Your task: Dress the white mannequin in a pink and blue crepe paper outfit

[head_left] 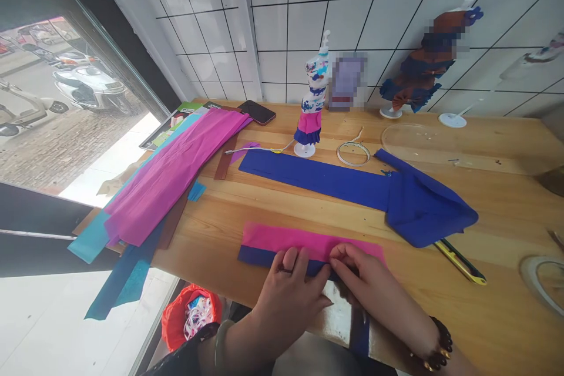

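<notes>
A pink and dark-blue strip [282,238] of thin, crepe-like paper lies lengthwise near the table's front edge. My left hand [286,291] rests on its blue lower edge, fingers bent and somewhat apart, the tips touching the strip. Beside it, my right hand [368,282] pinches the same edge near the middle between thumb and forefinger. What lies under both palms is partly hidden. Beyond the hands, a long dark-blue strip [315,178] stretches across the table and ends in a loose, bunched blue piece [427,205] on the right.
A small dress form [314,100] wears a pink and blue skirt. Near it are a tape roll [353,153] and a phone [257,112]. Pink sheets [176,176] lie left. A yellow cutter [460,261] lies right. An orange-red bin [174,317] stands below the table edge.
</notes>
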`<state>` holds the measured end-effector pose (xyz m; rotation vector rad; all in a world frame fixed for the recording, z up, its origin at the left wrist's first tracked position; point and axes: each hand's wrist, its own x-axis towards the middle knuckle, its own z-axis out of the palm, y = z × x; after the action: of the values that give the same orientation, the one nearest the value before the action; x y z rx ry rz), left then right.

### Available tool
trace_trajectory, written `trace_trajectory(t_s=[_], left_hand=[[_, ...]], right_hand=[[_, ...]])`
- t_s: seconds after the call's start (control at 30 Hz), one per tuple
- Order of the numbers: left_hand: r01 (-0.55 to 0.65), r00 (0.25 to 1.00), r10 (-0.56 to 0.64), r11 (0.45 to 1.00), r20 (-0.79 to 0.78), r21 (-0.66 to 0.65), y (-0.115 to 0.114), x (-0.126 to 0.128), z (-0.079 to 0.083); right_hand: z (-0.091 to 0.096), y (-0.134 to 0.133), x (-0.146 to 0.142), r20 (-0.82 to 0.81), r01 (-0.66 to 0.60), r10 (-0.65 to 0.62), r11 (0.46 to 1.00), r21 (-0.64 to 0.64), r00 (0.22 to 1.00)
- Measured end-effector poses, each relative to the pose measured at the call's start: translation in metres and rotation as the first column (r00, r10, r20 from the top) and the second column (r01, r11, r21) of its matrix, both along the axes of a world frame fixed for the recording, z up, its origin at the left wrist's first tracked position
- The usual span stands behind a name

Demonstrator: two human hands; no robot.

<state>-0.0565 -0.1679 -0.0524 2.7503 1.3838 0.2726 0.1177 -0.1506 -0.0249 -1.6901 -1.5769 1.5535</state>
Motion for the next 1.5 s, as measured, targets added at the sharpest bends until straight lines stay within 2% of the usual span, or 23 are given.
trace_trajectory(t_s=[0.13, 0.3, 0.47, 0.57, 0.73, 0.87, 1.0, 1.2, 1.5], left_hand=[[0.011, 1.0, -0.011, 1.0, -0.005, 0.007, 0.001, 0.0, 0.0], [0.011, 1.0, -0.011, 1.0, -0.013, 0.019, 0.0, -0.001, -0.001], [0.014, 1.0, -0.013, 0.999, -0.02, 0.033, 0.0, -0.001, -0.001], [0.016, 1.0, -0.015, 0.999, -0.021, 0.03, 0.0, -0.002, 0.001], [0.027, 0.999, -0.027, 0.999, -0.03, 0.028, 0.001, -0.002, 0.002], [0.03, 0.999, -0.03, 0.999, -0.022, 0.037, 0.001, -0.002, 0.002], [0.026, 1.0, -0.025, 0.998, -0.019, 0.049, 0.001, -0.002, 0.001], [0.025, 1.0, -0.024, 0.998, -0.01, 0.063, 0.001, -0.002, 0.002], [0.024, 1.0, -0.023, 0.997, -0.006, 0.069, 0.001, -0.002, 0.002]], right_hand=[[0.004, 0.001, 0.003, -0.107, 0.045, -0.055, 0.995, -0.093, 0.993], [0.009, 0.004, 0.011, -0.14, 0.066, -0.07, 0.997, -0.034, 0.988], [0.008, 0.008, 0.015, -0.209, 0.032, -0.058, 0.992, -0.126, 0.976], [0.008, 0.011, 0.018, -0.203, 0.052, -0.076, 0.992, -0.117, 0.976], [0.014, 0.011, 0.028, -0.155, 0.095, -0.134, 0.967, -0.238, 0.979], [0.013, 0.002, 0.04, -0.126, 0.04, -0.074, 0.966, -0.254, 0.989], [0.007, -0.014, 0.051, -0.089, 0.064, -0.084, 0.975, -0.211, 0.992], [0.001, -0.033, 0.057, 0.102, 0.137, -0.134, 0.99, -0.028, 0.986], [0.016, -0.037, 0.054, 0.251, 0.11, -0.125, 0.991, 0.072, 0.96]])
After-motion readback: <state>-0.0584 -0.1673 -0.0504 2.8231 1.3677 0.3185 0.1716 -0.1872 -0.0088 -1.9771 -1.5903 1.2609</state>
